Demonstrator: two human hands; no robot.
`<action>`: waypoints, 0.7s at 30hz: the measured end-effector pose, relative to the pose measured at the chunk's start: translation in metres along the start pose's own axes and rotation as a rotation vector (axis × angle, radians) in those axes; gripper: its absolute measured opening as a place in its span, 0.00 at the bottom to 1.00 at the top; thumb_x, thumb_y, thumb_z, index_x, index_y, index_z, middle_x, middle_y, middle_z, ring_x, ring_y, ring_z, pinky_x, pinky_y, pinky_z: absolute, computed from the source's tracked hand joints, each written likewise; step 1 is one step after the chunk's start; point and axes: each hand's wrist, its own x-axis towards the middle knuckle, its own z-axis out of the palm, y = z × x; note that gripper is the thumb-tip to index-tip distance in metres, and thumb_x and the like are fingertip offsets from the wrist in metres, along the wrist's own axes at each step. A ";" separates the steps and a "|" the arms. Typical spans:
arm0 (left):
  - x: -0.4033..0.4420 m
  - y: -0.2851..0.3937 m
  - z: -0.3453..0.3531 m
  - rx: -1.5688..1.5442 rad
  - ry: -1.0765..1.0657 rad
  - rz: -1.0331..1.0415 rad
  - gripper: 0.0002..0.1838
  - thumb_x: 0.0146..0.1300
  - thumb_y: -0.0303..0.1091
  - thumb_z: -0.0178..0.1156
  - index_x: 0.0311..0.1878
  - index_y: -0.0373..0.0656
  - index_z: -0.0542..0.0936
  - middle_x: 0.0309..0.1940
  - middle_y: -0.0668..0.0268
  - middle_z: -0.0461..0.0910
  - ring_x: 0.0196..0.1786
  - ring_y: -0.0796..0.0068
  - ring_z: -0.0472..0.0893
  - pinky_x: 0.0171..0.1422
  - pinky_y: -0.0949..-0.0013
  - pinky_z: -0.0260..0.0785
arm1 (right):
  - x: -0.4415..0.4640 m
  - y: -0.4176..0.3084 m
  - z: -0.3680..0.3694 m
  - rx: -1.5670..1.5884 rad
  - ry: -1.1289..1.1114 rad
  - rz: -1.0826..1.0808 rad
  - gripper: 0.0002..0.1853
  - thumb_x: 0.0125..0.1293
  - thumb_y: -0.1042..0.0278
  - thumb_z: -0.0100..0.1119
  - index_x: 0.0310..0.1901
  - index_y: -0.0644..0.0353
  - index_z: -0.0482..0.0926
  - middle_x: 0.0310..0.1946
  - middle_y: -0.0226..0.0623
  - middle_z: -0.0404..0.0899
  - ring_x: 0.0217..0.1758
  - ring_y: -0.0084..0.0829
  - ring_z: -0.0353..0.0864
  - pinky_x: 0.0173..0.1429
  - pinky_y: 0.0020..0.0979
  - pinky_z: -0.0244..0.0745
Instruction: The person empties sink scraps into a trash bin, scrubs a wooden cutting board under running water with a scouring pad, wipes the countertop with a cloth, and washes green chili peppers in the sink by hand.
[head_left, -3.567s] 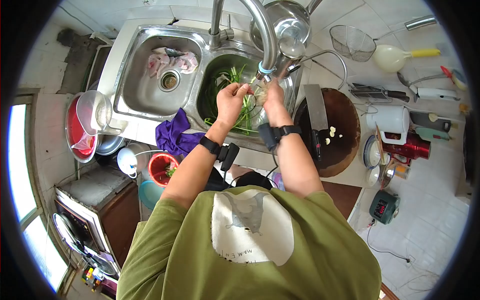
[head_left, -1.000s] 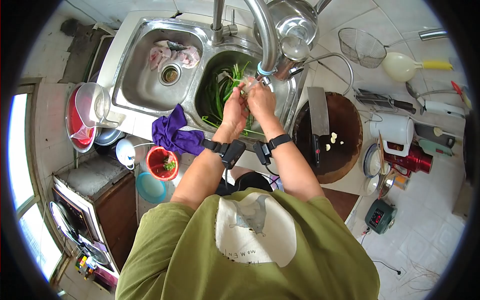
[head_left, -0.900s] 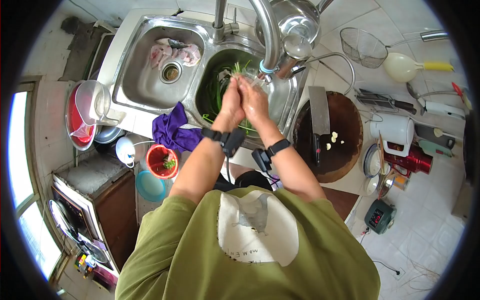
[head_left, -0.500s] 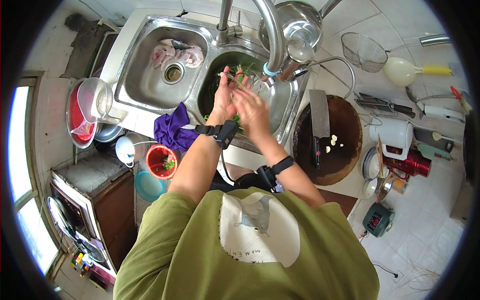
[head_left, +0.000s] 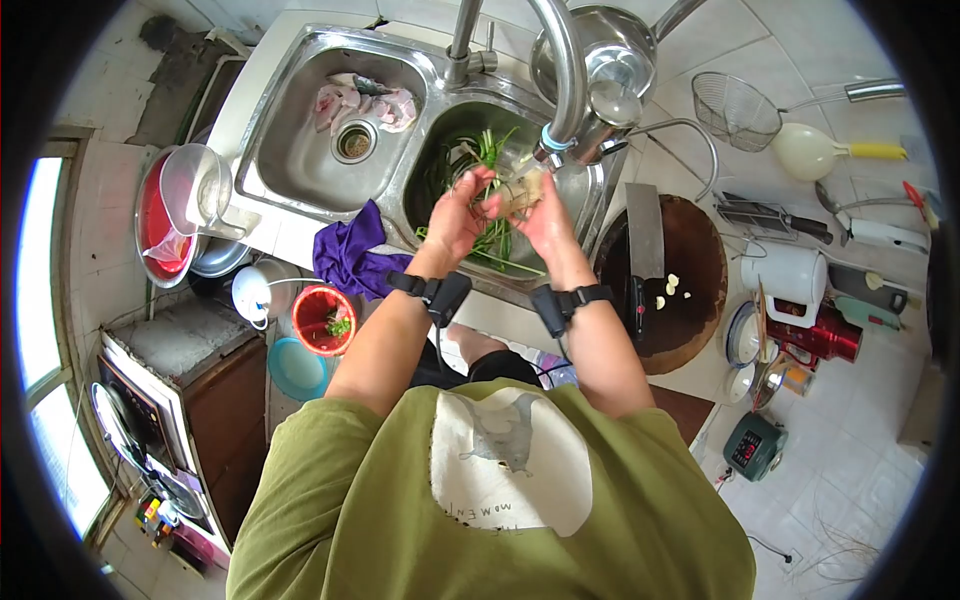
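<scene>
My left hand (head_left: 457,222) is over the right sink basin (head_left: 580,215), its fingers bent and apart near a bunch of green scallions (head_left: 488,150). Beside it, my right hand (head_left: 548,222) is curled around a pale tan piece (head_left: 522,192) under the faucet (head_left: 566,85). Water and blur hide what kind of piece it is. More long green stalks lie in the basin below and behind my hands. Pale pinkish pieces of fish (head_left: 340,102) rest in the left basin (head_left: 285,165) near the drain.
On the right, a cleaver (head_left: 645,235) and garlic cloves (head_left: 672,285) lie on a round chopping board (head_left: 690,330). A purple cloth (head_left: 350,250) hangs at the sink's front left edge. A red bucket (head_left: 322,320) stands below. A metal pot (head_left: 605,40) is behind the faucet.
My hands were rubbing together over the basin. Now they have parted, the right moving right under the faucet, and a pale tan piece shows between them.
</scene>
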 end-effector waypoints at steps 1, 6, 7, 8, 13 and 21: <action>-0.001 -0.002 0.000 0.026 -0.007 0.011 0.20 0.82 0.47 0.51 0.65 0.44 0.77 0.61 0.69 0.80 0.32 0.79 0.76 0.45 0.70 0.76 | -0.002 0.003 0.014 -0.074 -0.061 -0.076 0.25 0.80 0.47 0.52 0.70 0.53 0.73 0.64 0.33 0.75 0.60 0.29 0.77 0.61 0.43 0.74; -0.013 0.013 -0.003 0.005 -0.076 -0.081 0.21 0.82 0.47 0.51 0.65 0.42 0.77 0.62 0.70 0.81 0.21 0.85 0.54 0.37 0.75 0.68 | 0.021 0.013 0.017 0.097 -0.048 -0.148 0.10 0.80 0.57 0.56 0.56 0.47 0.79 0.43 0.25 0.81 0.43 0.23 0.82 0.43 0.33 0.79; -0.015 0.014 -0.004 -0.027 -0.086 -0.082 0.21 0.82 0.47 0.51 0.65 0.42 0.76 0.62 0.69 0.81 0.20 0.86 0.54 0.37 0.76 0.68 | 0.023 0.012 0.015 0.076 -0.068 -0.127 0.09 0.79 0.60 0.56 0.53 0.50 0.81 0.40 0.25 0.82 0.41 0.24 0.83 0.40 0.33 0.80; -0.019 0.014 -0.002 -0.061 -0.094 -0.088 0.21 0.82 0.47 0.50 0.66 0.41 0.76 0.62 0.69 0.81 0.20 0.87 0.54 0.36 0.77 0.67 | 0.024 0.012 0.015 0.074 -0.067 -0.126 0.09 0.79 0.60 0.56 0.53 0.50 0.81 0.40 0.25 0.82 0.41 0.24 0.83 0.40 0.33 0.80; -0.020 0.028 0.003 -0.014 -0.192 -0.135 0.22 0.82 0.46 0.52 0.66 0.39 0.75 0.61 0.69 0.81 0.20 0.87 0.54 0.35 0.79 0.67 | 0.035 0.010 0.012 0.049 0.114 -0.028 0.16 0.82 0.57 0.50 0.55 0.58 0.81 0.45 0.31 0.84 0.40 0.28 0.84 0.41 0.35 0.82; -0.006 0.023 0.017 0.101 -0.159 -0.123 0.21 0.82 0.45 0.52 0.62 0.37 0.77 0.56 0.68 0.84 0.20 0.87 0.57 0.36 0.77 0.71 | 0.076 0.006 -0.018 -0.436 0.319 -0.223 0.20 0.83 0.55 0.46 0.54 0.62 0.82 0.43 0.37 0.85 0.39 0.31 0.85 0.43 0.39 0.81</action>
